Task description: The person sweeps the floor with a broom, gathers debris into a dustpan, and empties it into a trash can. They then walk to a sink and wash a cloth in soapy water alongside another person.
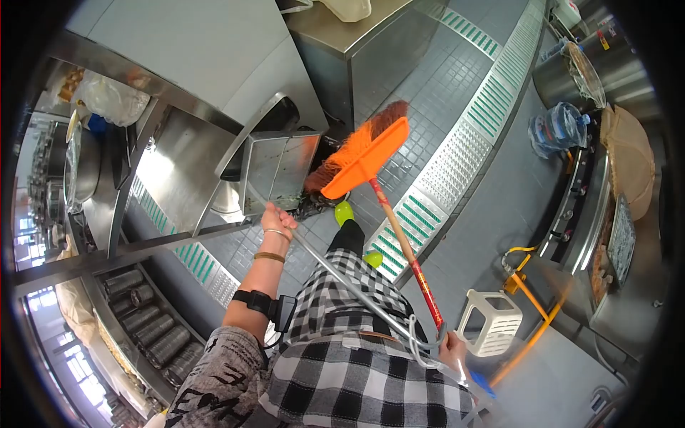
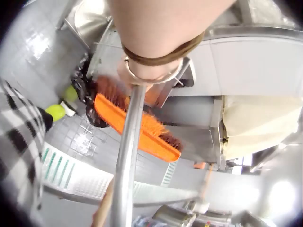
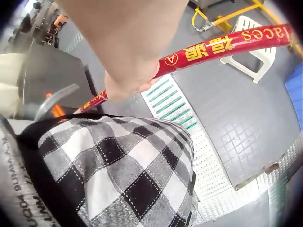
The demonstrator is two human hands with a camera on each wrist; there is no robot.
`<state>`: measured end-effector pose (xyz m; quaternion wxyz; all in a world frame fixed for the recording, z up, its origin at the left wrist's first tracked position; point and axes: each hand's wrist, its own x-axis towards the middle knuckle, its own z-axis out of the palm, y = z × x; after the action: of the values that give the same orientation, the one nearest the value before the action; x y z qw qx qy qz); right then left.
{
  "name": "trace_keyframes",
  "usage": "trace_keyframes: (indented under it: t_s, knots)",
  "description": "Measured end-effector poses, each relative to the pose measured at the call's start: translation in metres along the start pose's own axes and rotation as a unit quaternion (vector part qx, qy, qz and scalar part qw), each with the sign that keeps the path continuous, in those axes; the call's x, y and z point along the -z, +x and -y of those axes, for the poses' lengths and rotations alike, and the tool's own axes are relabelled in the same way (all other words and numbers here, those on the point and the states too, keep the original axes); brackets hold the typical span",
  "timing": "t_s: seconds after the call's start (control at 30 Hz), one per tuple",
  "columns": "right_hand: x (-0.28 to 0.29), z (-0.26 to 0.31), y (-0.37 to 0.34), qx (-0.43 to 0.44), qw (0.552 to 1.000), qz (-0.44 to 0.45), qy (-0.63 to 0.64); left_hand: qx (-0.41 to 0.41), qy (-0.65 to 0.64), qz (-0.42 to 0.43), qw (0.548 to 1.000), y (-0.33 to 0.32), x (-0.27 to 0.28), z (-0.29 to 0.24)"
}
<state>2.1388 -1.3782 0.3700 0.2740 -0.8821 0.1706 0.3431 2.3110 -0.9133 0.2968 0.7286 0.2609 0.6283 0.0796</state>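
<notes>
My left hand (image 1: 280,220) grips the silver pole (image 1: 335,274) of a long-handled metal dustpan, low down near its grey pan (image 1: 280,171). The pole slants back across my body toward the right hand. My right hand (image 1: 452,351) holds the red-wrapped handle (image 3: 213,50) of a broom near its top end. The broom's orange head (image 1: 371,158) is beside the pan, with dark-tipped orange bristles (image 1: 349,153) facing the cabinet side. In the left wrist view, the pole (image 2: 129,156) passes in front of the broom head (image 2: 156,144). A crumpled black plastic bag (image 2: 87,94) lies near the pan.
Metal shelving (image 1: 178,160) with pots stands on the left, and a steel counter (image 1: 349,36) ahead. A drain grate (image 1: 446,167) runs along the tiled floor. On the right are a white plastic stool (image 1: 492,322), yellow pipe (image 1: 531,335), a stove and a large water bottle (image 1: 556,128).
</notes>
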Motion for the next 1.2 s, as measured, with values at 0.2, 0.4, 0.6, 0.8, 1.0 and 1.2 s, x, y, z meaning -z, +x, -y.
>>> trace_keyframes:
  t_s: [0.2,0.4,0.6,0.8,1.0,1.2]
  knots:
    - [0.013,-0.037,-0.015,0.003,0.997,0.005,0.082,0.034,-0.025,0.039,0.998,0.004,0.004,0.009]
    - [0.010,0.012,0.009,0.136,0.990,-0.017,0.014,0.032,-0.013,0.085,0.996,-0.009,-0.012,0.005]
    - [-0.004,0.015,0.043,0.179,0.976,-0.121,-0.039,-0.021,-0.081,0.144,0.986,-0.025,-0.015,-0.017]
    - [0.016,0.034,0.037,0.111,0.988,-0.098,-0.036,-0.007,-0.058,0.124,0.991,-0.028,-0.009,-0.010]
    - [0.014,0.002,0.026,0.111,0.987,-0.094,-0.075,0.009,-0.071,0.116,0.991,-0.036,-0.005,-0.003]
    - [0.005,-0.036,0.005,-0.068,0.987,0.041,0.143,0.022,-0.079,0.183,0.980,-0.057,-0.013,0.001]
